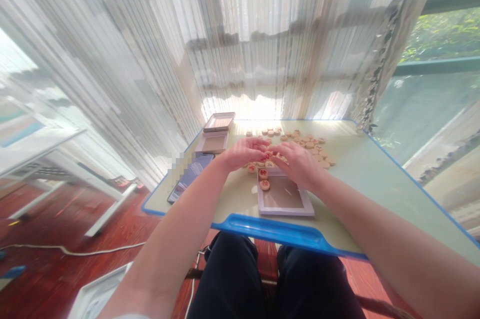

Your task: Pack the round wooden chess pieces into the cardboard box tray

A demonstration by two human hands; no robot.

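Round wooden Chinese chess pieces lie under and beyond my hands. My left hand [243, 153] is over the near pieces, its fingers stretched to the right. From the other side my right hand [299, 163] reaches in, with thumb and fingers bent at a red-marked chess piece [268, 156] between both hands. A shallow white-rimmed box tray [287, 212] lies just below my right hand. Two red-marked chess pieces [264, 185] stand out at its left side, one above the other. My hands partly hide the pieces beneath them.
Loose chess pieces [324, 163] spread toward the table's back right. At the left are an open shallow box [212, 142], another box [219, 122] behind it and a phone [192, 177]. The pale table [371, 179] has a blue edge; sheer curtains [258, 59] hang behind it.
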